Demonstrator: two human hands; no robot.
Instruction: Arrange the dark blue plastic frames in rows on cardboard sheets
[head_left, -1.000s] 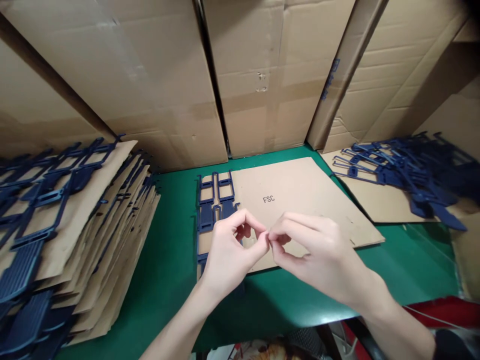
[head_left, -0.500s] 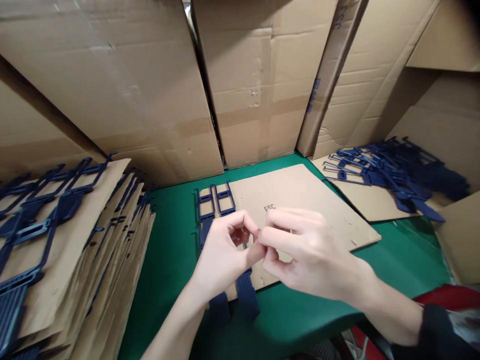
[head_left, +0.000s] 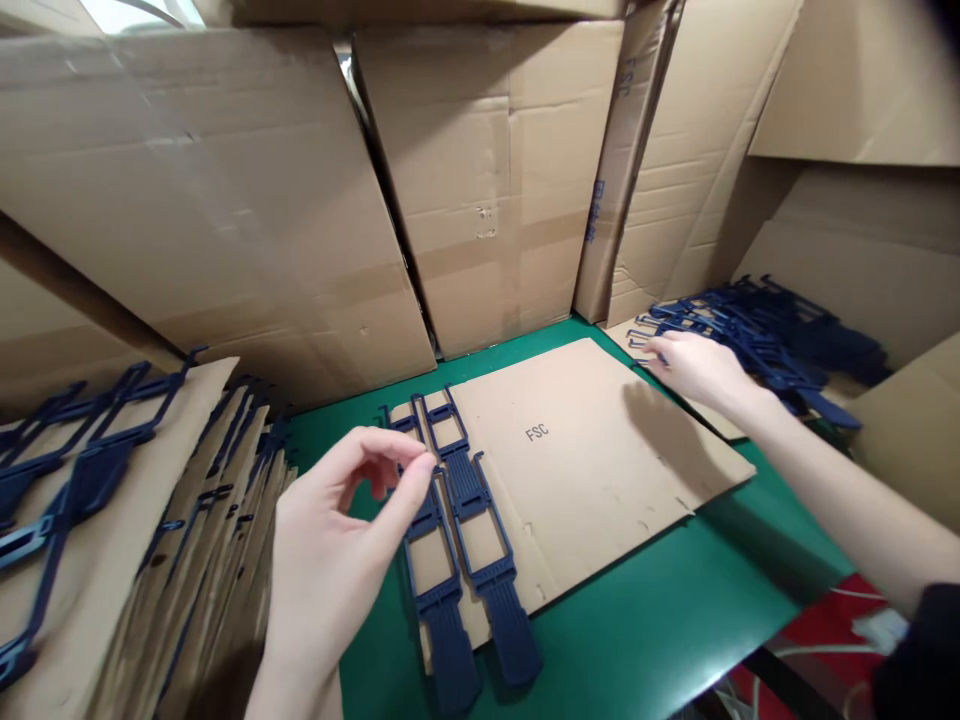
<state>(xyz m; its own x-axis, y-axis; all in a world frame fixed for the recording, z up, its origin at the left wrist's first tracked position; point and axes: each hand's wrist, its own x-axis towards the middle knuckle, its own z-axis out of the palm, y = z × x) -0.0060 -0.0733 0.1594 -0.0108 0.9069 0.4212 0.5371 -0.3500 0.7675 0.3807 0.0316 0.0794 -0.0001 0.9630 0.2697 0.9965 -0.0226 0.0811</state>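
My left hand (head_left: 330,540) hovers over the left edge of a flat cardboard sheet (head_left: 570,480), thumb and index fingertip pinched together. Whatever may be between them is too small to make out. Below it, dark blue plastic frame parts with ribbed, flat ends (head_left: 506,630) lie in two columns along the sheet's left side. My right hand (head_left: 701,370) is stretched out to the far right, at the near-left edge of a heap of similar dark blue plastic parts (head_left: 787,335). Its fingers are curled together, and anything in them is hidden.
At the left stands a tall stack of cardboard sheets (head_left: 187,560) with blue parts between the layers and on top. Large cardboard boxes (head_left: 480,180) wall off the back of the green table (head_left: 630,620). Another cardboard wall (head_left: 900,430) stands at the right.
My hands, together over the sheet before, have parted. The right has moved far right to the heap; the left has shifted left and still pinches. The view has shifted slightly.
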